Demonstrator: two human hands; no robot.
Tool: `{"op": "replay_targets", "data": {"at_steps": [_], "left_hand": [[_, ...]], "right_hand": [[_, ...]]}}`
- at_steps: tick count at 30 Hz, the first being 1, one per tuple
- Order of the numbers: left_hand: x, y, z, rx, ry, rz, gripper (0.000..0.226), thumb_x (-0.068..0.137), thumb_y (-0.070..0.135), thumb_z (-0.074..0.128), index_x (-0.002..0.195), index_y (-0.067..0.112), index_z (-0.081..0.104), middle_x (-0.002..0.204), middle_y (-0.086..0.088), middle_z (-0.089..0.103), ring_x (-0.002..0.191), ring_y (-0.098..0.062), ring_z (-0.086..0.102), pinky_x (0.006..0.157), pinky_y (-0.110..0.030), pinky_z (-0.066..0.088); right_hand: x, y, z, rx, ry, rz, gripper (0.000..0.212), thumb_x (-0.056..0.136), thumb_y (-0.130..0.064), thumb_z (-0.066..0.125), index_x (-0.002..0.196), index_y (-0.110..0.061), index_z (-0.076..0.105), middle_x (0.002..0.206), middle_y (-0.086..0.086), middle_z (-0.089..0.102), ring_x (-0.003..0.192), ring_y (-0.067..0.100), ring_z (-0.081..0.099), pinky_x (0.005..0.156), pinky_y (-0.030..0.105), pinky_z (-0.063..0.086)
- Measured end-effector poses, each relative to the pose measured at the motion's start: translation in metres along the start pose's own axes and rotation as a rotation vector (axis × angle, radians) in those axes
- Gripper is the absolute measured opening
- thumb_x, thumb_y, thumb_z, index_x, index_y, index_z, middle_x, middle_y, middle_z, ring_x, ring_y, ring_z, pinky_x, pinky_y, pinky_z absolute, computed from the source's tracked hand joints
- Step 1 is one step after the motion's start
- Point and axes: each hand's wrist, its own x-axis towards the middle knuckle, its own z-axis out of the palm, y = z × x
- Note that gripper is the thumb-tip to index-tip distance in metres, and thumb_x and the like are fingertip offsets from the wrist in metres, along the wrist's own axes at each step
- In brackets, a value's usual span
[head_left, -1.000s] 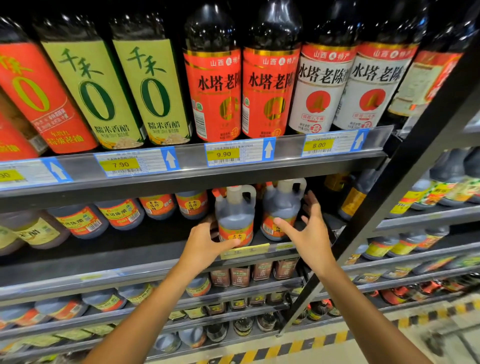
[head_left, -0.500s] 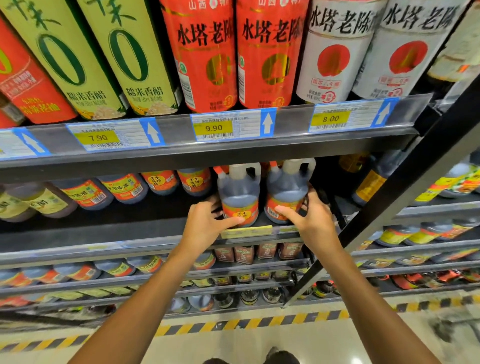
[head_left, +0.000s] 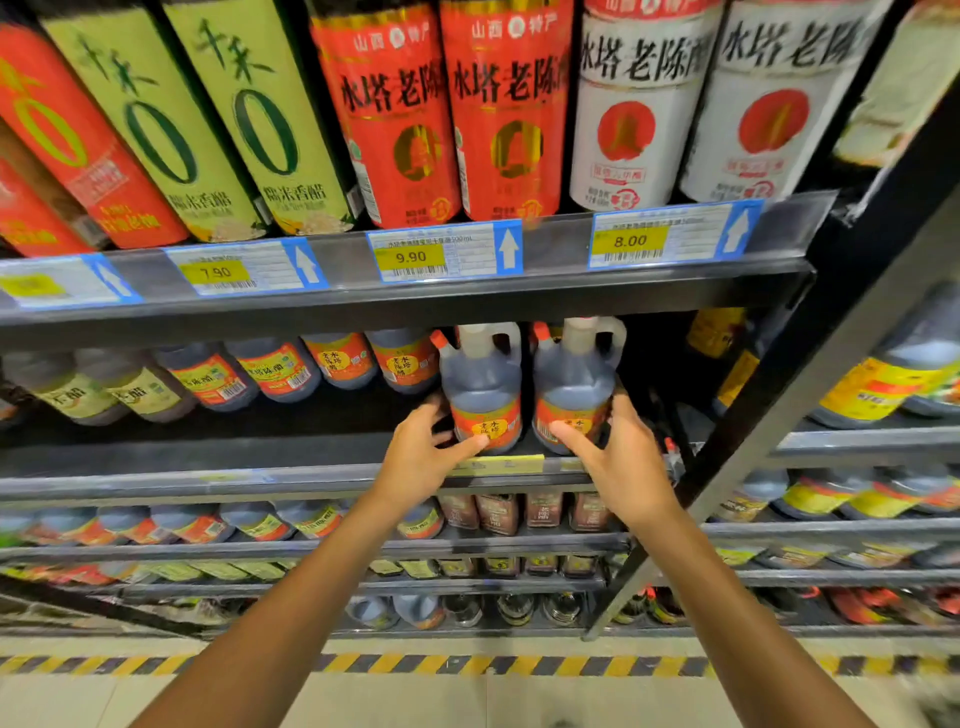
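On the shelf (head_left: 156, 488) we clasp the left jug (head_left: 483, 392) in the left hand (head_left: 418, 460), the right jug (head_left: 571, 387) in the right hand (head_left: 623, 462), fingers curled; striped floor (head_left: 467, 665) at six o'clock.

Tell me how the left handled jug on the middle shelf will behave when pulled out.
The left jug looks dark with liquid up to its shoulder, so it is probably heavy. Its wide base suggests it won't tip easily. The left hand holds its glossy label, which is possibly slippery.
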Motion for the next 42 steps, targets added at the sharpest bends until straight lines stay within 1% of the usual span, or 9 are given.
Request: {"op": "replay_targets", "data": {"at_steps": [4, 7, 12, 15, 21, 25, 32, 36, 42], "left_hand": [[-0.028, 0.0, -0.025, 0.195, 0.029, 0.093, 0.078, 0.085, 0.036, 0.078, 0.151, 0.021, 0.038, 0.149, 0.006, 0.042, 0.134, -0.008, 0.042, 0.112, -0.031, 0.04], [-0.06, -0.01, -0.052, 0.392, -0.031, 0.216, 0.076, 0.09, 0.04, 0.071, 0.154, 0.026, 0.033, 0.157, 0.009, 0.034, 0.14, -0.005, 0.034, 0.115, -0.029, 0.034], [-0.111, -0.031, -0.096, 0.702, -0.175, 0.468, 0.076, 0.092, 0.049, 0.065, 0.156, 0.025, 0.03, 0.162, 0.006, 0.028, 0.152, -0.014, 0.017, 0.122, -0.034, 0.019], [-0.137, -0.035, -0.109, 0.806, -0.215, 0.602, 0.074, 0.093, 0.063, 0.05, 0.153, 0.022, 0.038, 0.16, 0.001, 0.034, 0.152, -0.026, 0.022, 0.123, -0.046, 0.022], [-0.174, -0.014, -0.075, 0.983, -0.488, 0.615, 0.088, 0.082, 0.087, 0.01, 0.156, 0.041, 0.026, 0.167, 0.011, 0.01, 0.156, -0.027, 0.001, 0.125, -0.055, 0.005], [-0.2, 0.032, -0.018, 0.975, -0.551, 0.677, 0.085, 0.085, 0.084, 0.009, 0.157, 0.042, 0.021, 0.168, 0.014, 0.005, 0.156, -0.02, -0.006, 0.126, -0.047, -0.005], [-0.242, 0.157, 0.171, 0.942, -0.702, 0.878, 0.089, 0.083, 0.088, 0.009, 0.159, 0.04, 0.014, 0.167, 0.015, 0.0, 0.155, -0.018, -0.01, 0.125, -0.045, -0.01], [-0.288, 0.218, 0.304, 0.998, -0.828, 1.014, 0.106, 0.069, 0.095, -0.008, 0.158, 0.042, 0.011, 0.168, 0.014, 0.001, 0.155, -0.019, -0.009, 0.124, -0.046, -0.009], [-0.375, 0.293, 0.447, 0.997, -0.969, 1.208, 0.091, 0.082, 0.084, 0.011, 0.159, 0.037, 0.015, 0.168, 0.01, 0.004, 0.155, -0.018, -0.004, 0.123, -0.041, -0.008]], "right_hand": [[-0.048, -0.013, -0.009, -0.001, -0.009, -0.024, 0.101, 0.087, -0.046, 0.073, 0.162, -0.026, 0.007, 0.167, -0.012, 0.012, 0.152, 0.008, 0.016, 0.12, 0.027, 0.023], [-0.091, -0.015, -0.012, -0.051, 0.005, -0.126, 0.088, 0.092, -0.043, 0.067, 0.16, -0.035, 0.012, 0.163, -0.024, 0.011, 0.143, -0.011, 0.012, 0.111, 0.006, 0.022], [-0.15, -0.01, -0.016, -0.307, -0.07, -0.238, 0.068, 0.095, -0.048, 0.06, 0.155, -0.04, 0.029, 0.163, -0.027, 0.013, 0.15, -0.006, 0.008, 0.123, 0.03, 0.022], [-0.185, -0.008, -0.021, -0.473, -0.161, -0.279, 0.059, 0.095, -0.046, 0.061, 0.149, -0.042, 0.037, 0.161, -0.027, 0.01, 0.15, -0.003, 0.005, 0.125, 0.038, 0.021], [-0.251, 0.015, -0.06, -0.6, -0.273, -0.252, 0.07, 0.091, -0.064, 0.052, 0.154, -0.049, 0.024, 0.164, -0.03, -0.002, 0.154, 0.002, -0.004, 0.125, 0.039, 0.022], [-0.289, 0.044, -0.113, -0.608, -0.227, -0.162, 0.074, 0.09, -0.073, 0.051, 0.154, -0.05, 0.022, 0.164, -0.028, 0.003, 0.154, 0.005, 0.006, 0.12, 0.043, 0.034], [-0.405, 0.112, -0.271, -0.634, 0.067, -0.031, 0.078, 0.091, -0.076, 0.044, 0.157, -0.04, 0.023, 0.162, -0.026, 0.01, 0.149, -0.006, 0.006, 0.124, 0.029, 0.018], [-0.5, 0.174, -0.364, -0.611, 0.237, 0.191, 0.08, 0.089, -0.078, 0.045, 0.156, -0.037, 0.031, 0.164, -0.017, 0.021, 0.151, 0.006, 0.021, 0.124, 0.034, 0.022], [-0.627, 0.231, -0.454, -0.536, 0.388, 0.449, 0.087, 0.083, -0.084, 0.041, 0.156, -0.037, 0.03, 0.163, -0.016, 0.024, 0.149, 0.007, 0.024, 0.123, 0.032, 0.023]]}}
